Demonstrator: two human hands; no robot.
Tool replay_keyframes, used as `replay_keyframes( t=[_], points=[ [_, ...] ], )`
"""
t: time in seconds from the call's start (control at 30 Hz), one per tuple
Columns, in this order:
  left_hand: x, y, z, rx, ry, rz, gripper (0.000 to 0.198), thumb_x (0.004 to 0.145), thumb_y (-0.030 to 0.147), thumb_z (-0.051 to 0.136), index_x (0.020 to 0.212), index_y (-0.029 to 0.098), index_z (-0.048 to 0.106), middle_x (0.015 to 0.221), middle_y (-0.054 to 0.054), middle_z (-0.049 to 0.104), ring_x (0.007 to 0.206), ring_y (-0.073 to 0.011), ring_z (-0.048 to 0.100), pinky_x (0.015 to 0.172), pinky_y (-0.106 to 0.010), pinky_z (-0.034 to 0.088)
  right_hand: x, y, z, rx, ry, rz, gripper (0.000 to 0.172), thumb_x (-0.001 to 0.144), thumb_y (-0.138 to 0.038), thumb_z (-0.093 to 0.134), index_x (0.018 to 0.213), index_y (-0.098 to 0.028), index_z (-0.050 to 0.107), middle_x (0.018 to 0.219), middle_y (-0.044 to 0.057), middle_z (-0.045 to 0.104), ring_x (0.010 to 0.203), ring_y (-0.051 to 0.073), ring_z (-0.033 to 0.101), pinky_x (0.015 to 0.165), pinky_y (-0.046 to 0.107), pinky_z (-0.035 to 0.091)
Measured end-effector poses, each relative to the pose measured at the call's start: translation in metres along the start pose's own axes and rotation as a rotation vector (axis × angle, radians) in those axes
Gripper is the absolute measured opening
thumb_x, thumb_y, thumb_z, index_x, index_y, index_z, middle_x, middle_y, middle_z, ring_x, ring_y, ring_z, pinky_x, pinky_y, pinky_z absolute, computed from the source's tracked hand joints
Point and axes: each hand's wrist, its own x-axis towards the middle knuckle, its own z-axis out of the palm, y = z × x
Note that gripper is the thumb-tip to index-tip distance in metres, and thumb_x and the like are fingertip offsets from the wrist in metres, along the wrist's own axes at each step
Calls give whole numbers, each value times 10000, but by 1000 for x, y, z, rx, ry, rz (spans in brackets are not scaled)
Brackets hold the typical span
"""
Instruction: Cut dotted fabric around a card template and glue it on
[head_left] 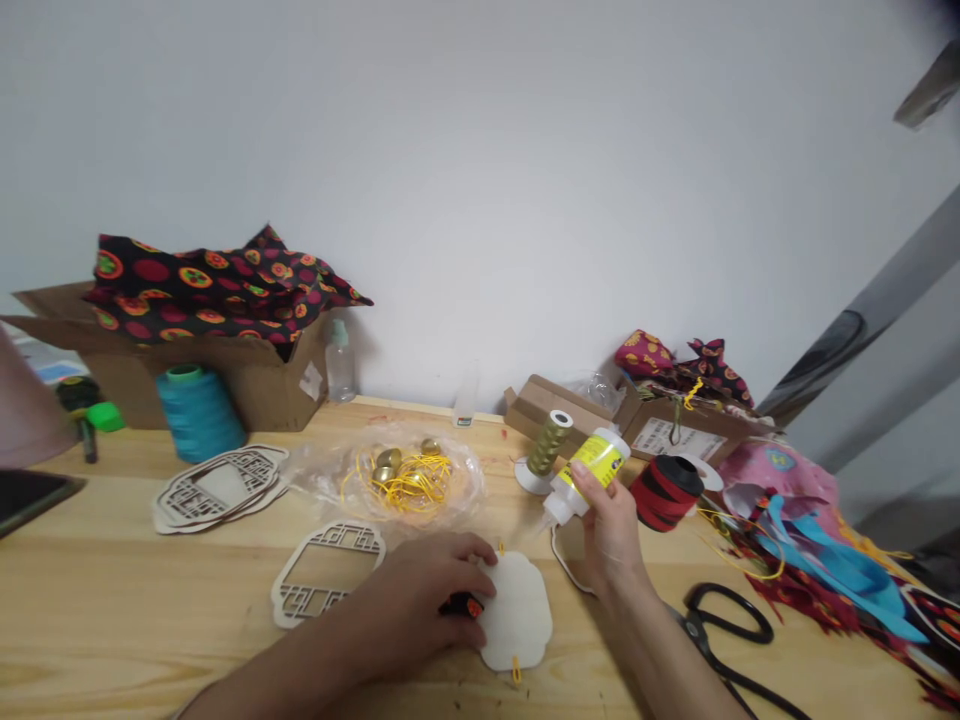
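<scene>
In the head view, my right hand (611, 530) is wrapped round a white glue bottle (596, 465) with a yellow label. The bottle is tilted, its nozzle pointing down and to the left. My left hand (442, 585) is bent at the left edge of a pale, scalloped wooden plaque (517, 612) lying on the table. A small piece of dark patterned cloth (459, 604) shows between its thumb and fingers, partly covered by the hand. Yellow cord loops (516, 670) stick out at the plaque's top and bottom. Left of it lies a cut-out lattice frame (289, 580).
A plastic bag with bells and yellow cord (412, 480) lies behind my left hand. Stacked lattice frames (217, 490) and a blue thread cone (199, 415) are at left. Black scissors (701, 635), a red thread spool (664, 492) and ribbons (840, 570) lie at right. Cardboard boxes (292, 400) line the wall.
</scene>
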Motion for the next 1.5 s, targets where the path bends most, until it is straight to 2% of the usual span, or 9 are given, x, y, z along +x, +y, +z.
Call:
replay_keyframes(
  t=[0.53, 0.73, 0.93, 1.17, 1.5],
  points=[
    [-1, 0, 0, -13, 8, 4, 265, 663, 280, 724, 924, 264, 676, 1168, -13, 587, 994, -212, 572, 840, -295, 420, 1, 2, 0, -14, 5, -10, 283, 530, -314, 784, 693, -134, 639, 619, 9, 666, 520, 142, 579, 510, 258, 451],
    [-2, 0, 0, -3, 6, -11, 269, 663, 281, 723, 927, 273, 674, 1175, -7, 584, 993, -217, 571, 845, -309, 421, 0, 4, -1, -33, -1, -26, 284, 535, -307, 786, 714, -134, 649, 678, 18, 683, 573, 144, 597, 574, 267, 469],
    [-2, -2, 1, -18, 15, 5, 266, 663, 280, 723, 924, 281, 673, 1170, -5, 586, 997, -209, 569, 847, -297, 420, 0, 3, 0, -40, 4, -31, 299, 522, -315, 790, 705, -132, 641, 664, 23, 681, 561, 152, 598, 562, 277, 478],
    [-2, 0, 0, -21, 20, 6, 262, 656, 286, 728, 914, 284, 677, 1159, -7, 593, 985, -218, 574, 838, -306, 425, 1, 6, -2, -79, -10, -50, 298, 570, -320, 773, 762, -126, 652, 712, 37, 695, 599, 160, 613, 579, 274, 483],
    [-3, 0, -2, -15, 19, 20, 258, 655, 287, 731, 908, 286, 678, 1163, -5, 600, 1002, -219, 571, 849, -306, 418, -5, 2, 3, -157, -11, -87, 337, 507, -332, 793, 737, -136, 644, 732, 53, 708, 621, 185, 621, 611, 318, 497]
  ],
)
